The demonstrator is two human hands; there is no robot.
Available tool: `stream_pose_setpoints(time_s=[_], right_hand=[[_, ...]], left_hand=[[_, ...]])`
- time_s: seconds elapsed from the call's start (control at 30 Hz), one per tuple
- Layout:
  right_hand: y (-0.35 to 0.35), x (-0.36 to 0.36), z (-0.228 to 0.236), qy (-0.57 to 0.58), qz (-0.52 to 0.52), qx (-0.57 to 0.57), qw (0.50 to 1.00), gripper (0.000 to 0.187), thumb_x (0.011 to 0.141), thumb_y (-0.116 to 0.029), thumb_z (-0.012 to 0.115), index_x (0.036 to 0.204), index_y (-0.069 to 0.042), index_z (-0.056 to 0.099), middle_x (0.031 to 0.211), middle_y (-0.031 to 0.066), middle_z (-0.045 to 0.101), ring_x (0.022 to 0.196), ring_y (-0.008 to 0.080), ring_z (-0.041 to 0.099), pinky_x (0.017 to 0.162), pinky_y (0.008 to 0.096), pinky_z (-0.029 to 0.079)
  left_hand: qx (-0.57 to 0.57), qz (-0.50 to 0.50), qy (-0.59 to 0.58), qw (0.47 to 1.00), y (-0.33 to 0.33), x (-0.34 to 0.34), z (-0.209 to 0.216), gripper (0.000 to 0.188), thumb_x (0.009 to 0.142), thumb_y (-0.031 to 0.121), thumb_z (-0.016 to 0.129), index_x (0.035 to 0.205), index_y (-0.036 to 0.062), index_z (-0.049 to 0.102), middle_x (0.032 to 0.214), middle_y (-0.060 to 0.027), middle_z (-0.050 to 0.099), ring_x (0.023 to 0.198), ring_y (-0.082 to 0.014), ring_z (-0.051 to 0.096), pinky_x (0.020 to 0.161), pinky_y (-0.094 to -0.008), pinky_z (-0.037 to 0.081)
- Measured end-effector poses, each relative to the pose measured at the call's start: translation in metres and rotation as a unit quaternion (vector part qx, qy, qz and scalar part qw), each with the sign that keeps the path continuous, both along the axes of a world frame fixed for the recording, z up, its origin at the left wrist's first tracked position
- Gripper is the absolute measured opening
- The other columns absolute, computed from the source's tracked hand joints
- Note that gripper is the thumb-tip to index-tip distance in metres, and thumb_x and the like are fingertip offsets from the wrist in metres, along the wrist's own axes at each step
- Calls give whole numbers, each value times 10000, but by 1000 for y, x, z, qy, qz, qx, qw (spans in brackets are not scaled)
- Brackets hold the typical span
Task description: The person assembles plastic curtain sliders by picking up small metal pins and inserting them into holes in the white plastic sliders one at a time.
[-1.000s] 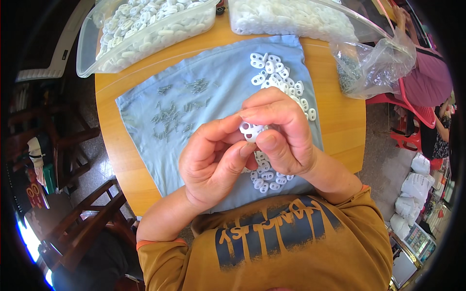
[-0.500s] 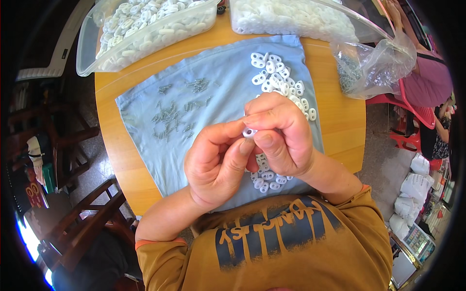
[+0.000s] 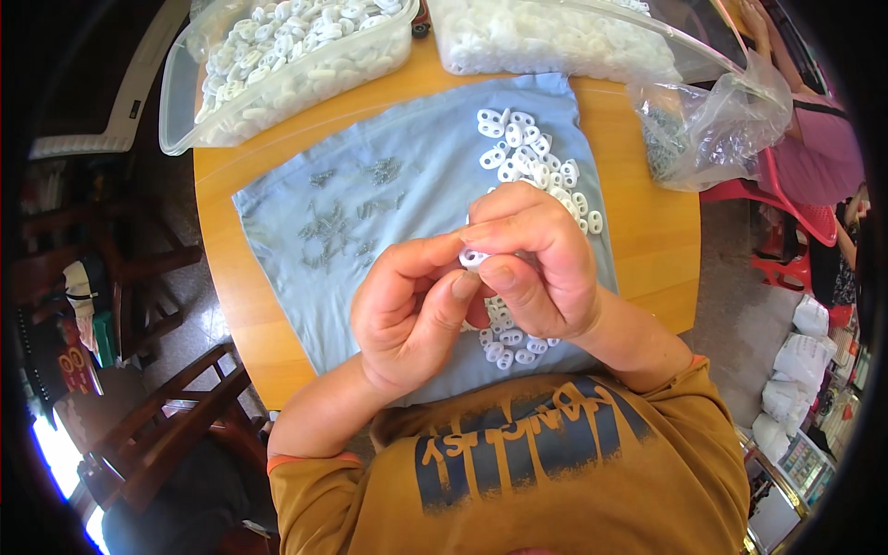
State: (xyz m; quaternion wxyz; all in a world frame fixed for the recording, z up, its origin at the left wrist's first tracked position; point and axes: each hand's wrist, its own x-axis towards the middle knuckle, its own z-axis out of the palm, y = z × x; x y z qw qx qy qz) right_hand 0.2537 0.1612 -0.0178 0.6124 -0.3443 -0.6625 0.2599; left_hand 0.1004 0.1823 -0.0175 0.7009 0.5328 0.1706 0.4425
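A small white oval cord lock with two holes (image 3: pixel 473 258) is pinched between both hands above the blue cloth (image 3: pixel 435 148). My left hand (image 3: pixel 407 310) has thumb and forefinger closed at its left side. From the right, my right hand (image 3: pixel 548 254) grips it between thumb and curled fingers. Whether a spring is inside the piece cannot be seen. Similar white cord locks (image 3: pixel 535 165) lie in a loose pile beyond my right hand, and more (image 3: pixel 511 345) lie below it. Small metal springs (image 3: pixel 326 225) are scattered on the cloth to the left.
Two clear bins, one of white plastic parts (image 3: pixel 277 51) and one of cloudy white parts (image 3: pixel 564 42), stand at the table's far edge. A clear bag of springs (image 3: pixel 666 139) rests at the right, near another person (image 3: pixel 819 153). Wooden chairs (image 3: pixel 166 416) stand at left.
My thumbs have shifted slightly, and more of the white cord lock shows between them. Both hands stay together in nearly the same place. The whole view has moved a little.
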Motion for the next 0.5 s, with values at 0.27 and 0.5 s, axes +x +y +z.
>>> stream_pose_setpoints(time_s=[0.27,0.5], right_hand=[[2,2,9,7,-56,14,998,120,859,-63,581,968,-29,545,786,83,584,641,218,547,568,312,441],[5,8,12,-47,-81,34,995,222,836,-63,597,1051,-24,557,841,100,596,665,219,550,577,315,441]], left_hand=[[-30,0,11,999,0,4,12,234,915,20,498,1143,-16,461,902,-107,601,663,-112,573,575,-230,487],[-180,-24,17,983,11,11,33,200,912,54,508,1105,5,487,880,-87,598,669,-129,570,596,-236,478]])
